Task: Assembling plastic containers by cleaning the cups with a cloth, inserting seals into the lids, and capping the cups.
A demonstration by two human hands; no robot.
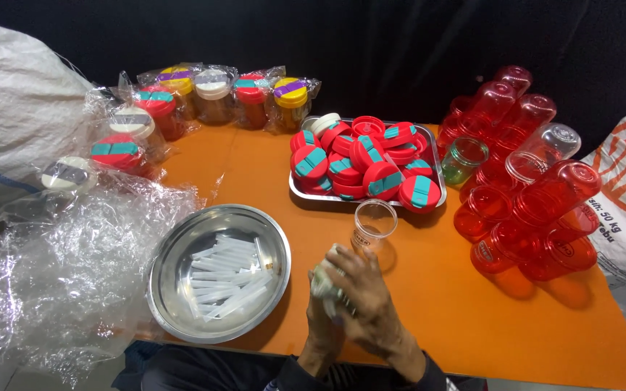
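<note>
Both hands — left hand (325,318), right hand (366,300) — clasped around a pale cloth wad (325,284) at bottom centre — soft, light; clear cup (373,224) probably thin, grip by the wall.

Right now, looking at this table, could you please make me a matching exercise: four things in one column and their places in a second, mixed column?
Things:
1. round metal bowl
2. metal tray
3. red cups
4. clear cup

Places:
A. stacked on their sides at the right of the table
B. standing just beyond the two hands
C. in the middle, filled with red lids
D. near the front edge on the left, holding white sticks

Pairs: 1-D, 2-C, 3-A, 4-B
</note>
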